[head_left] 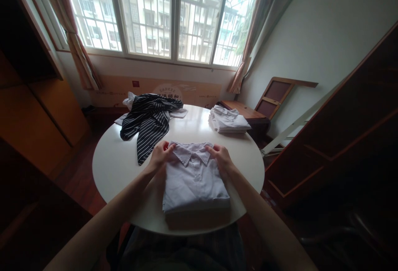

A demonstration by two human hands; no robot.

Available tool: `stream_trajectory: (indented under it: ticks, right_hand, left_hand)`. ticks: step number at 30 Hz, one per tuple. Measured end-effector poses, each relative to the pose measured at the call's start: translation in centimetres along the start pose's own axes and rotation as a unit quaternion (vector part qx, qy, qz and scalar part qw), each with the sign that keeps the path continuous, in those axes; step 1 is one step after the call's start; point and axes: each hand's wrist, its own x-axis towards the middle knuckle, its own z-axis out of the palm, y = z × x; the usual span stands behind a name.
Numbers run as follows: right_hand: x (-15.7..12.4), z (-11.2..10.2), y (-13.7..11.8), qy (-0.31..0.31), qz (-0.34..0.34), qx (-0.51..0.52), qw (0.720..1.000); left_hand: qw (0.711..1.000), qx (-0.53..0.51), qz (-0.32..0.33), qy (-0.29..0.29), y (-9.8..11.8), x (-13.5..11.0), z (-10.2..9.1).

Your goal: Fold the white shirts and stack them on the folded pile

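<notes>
A folded white shirt (195, 184) lies in front of me near the close edge of the round white table (124, 179), its pointed collar facing away from me. My left hand (161, 152) grips the left side of the collar between thumb and fingers. On the opposite side, my right hand (219, 155) pinches the collar's right end. The shirt's lower edge rests toward me and casts a shadow on the tabletop.
Folded white shirts (229, 120) are stacked at the table's back right. A heap with a black striped garment (152, 117) lies at the back left, over white cloth. Beyond stand a wooden chair (276, 96), a barred window (149, 18) and a dark wooden panel (336, 138) on the right.
</notes>
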Motion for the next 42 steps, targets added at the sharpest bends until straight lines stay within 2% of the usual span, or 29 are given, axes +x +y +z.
stream_trajectory:
  ticks: [4, 9, 12, 15, 17, 19, 21, 23, 26, 31, 34, 36, 39, 42]
  right_hand:
    - [0.1, -0.3, -0.1, -0.015, -0.002, -0.052, 0.999]
    - [0.2, -0.6, -0.7, -0.03, 0.054, -0.016, 0.998]
    - [-0.8, -1.4, -1.1, -0.041, 0.134, -0.016, 0.99]
    - [-3.4, -2.8, -1.5, -0.119, 0.174, -0.031, 0.977]
    - [-5.7, -3.8, -1.7, -0.186, 0.173, -0.048, 0.966]
    - [-7.9, -4.6, -1.9, -0.234, 0.171, -0.059, 0.955]
    - [-9.6, -5.0, -2.2, -0.248, 0.17, -0.064, 0.952]
    - [-10.4, -5.0, -2.2, -0.234, 0.162, -0.069, 0.956]
    - [-9.7, -4.3, -1.7, -0.186, 0.122, -0.084, 0.971]
    - [-5.9, -2.7, -1.1, -0.079, 0.057, -0.111, 0.989]
    - [-4.6, -2.1, -1.4, -0.025, 0.032, -0.141, 0.989]
    - [-4.7, -2.0, -1.5, -0.047, 0.046, -0.133, 0.989]
    - [-5.9, -2.0, -1.3, -0.098, 0.059, -0.068, 0.991]
    - [-6.9, -2.0, -0.9, -0.091, 0.038, -0.026, 0.995]
  left_hand:
    - [0.999, -0.011, -0.019, -0.042, -0.5, 0.1, 0.4]
    - [0.995, 0.02, -0.058, -0.079, -0.3, 0.2, 0.4]
    - [0.989, 0.021, -0.115, -0.089, 0.0, -0.4, -0.6]
    - [0.974, -0.008, -0.153, -0.168, 0.3, -2.6, -2.4]
    - [0.963, -0.017, -0.141, -0.229, 0.7, -4.9, -3.7]
    - [0.963, 0.003, -0.096, -0.251, 1.4, -7.4, -4.7]
    - [0.963, 0.021, -0.047, -0.264, 2.0, -9.4, -5.2]
    - [0.961, 0.025, -0.017, -0.274, 2.3, -10.5, -5.2]
    - [0.969, 0.022, -0.017, -0.247, 1.9, -9.7, -4.2]
    - [0.99, 0.037, -0.01, -0.138, 1.2, -4.2, -2.1]
    - [0.991, 0.061, -0.007, -0.123, 1.0, -2.2, -1.5]
    - [0.988, 0.07, 0.004, -0.136, 0.6, -2.1, -1.4]
    - [0.989, 0.054, 0.036, -0.134, -0.3, -3.2, -1.7]
    - [0.989, 0.023, 0.055, -0.132, -0.6, -4.2, -2.2]
